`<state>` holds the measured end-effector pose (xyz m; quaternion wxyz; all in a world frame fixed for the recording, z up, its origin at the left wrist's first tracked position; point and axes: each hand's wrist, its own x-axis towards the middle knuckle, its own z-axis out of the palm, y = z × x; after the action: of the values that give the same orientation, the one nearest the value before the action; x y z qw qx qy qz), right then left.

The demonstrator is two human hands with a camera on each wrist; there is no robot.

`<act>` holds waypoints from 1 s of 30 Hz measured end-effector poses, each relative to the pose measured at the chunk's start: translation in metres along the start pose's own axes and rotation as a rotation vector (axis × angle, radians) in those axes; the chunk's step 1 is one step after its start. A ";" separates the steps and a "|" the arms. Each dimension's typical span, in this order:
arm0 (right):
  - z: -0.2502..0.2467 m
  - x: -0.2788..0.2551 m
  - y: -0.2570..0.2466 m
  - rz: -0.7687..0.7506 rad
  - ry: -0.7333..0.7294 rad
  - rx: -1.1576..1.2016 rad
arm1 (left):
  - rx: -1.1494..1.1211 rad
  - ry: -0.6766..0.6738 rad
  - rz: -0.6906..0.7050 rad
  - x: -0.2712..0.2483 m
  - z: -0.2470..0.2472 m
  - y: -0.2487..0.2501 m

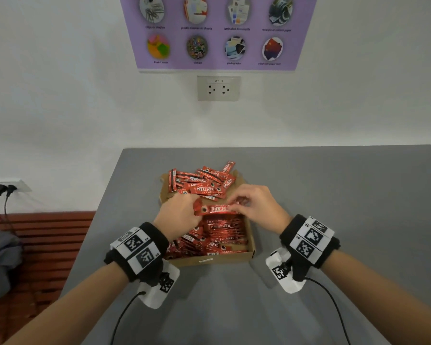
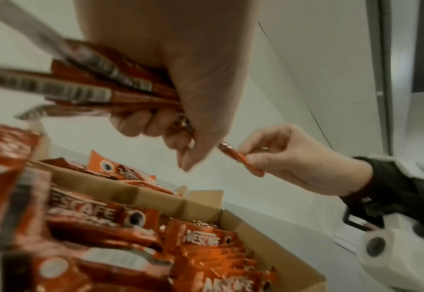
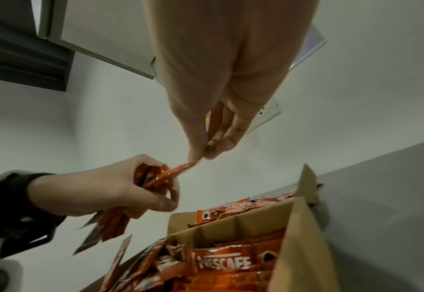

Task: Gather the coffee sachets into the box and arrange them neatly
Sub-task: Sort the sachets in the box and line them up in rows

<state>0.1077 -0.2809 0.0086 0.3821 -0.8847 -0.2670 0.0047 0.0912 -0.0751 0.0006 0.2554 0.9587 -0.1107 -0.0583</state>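
An open cardboard box (image 1: pixel 250 247) sits on the grey table, holding several red coffee sachets (image 1: pixel 222 241) laid roughly in rows. A loose pile of sachets (image 1: pixel 202 181) lies on the flap beyond the box. Above the box, my left hand (image 1: pixel 192 207) grips a bundle of sachets (image 2: pixel 100 87) in its curled fingers. My right hand (image 1: pixel 241 204) pinches the end of one sachet (image 1: pixel 217 209) between thumb and fingertips (image 3: pixel 205 152). That sachet's other end reaches into the bundle held by the left hand (image 3: pixel 105 189).
The grey table (image 1: pixel 334 195) stands against a white wall with a socket (image 1: pixel 218 88) and a purple poster (image 1: pixel 217 33). A wooden bench (image 1: pixel 40 245) with grey cloth is at the left, past the table's left edge. Wrist cables trail toward me.
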 end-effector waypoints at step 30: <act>0.010 -0.009 -0.002 0.008 0.112 0.084 | -0.109 -0.019 0.090 0.002 0.023 0.011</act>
<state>0.0971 -0.2769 0.0015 0.4333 -0.8678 -0.2410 -0.0321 0.0877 -0.0958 -0.0136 0.3084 0.9368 -0.1528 -0.0619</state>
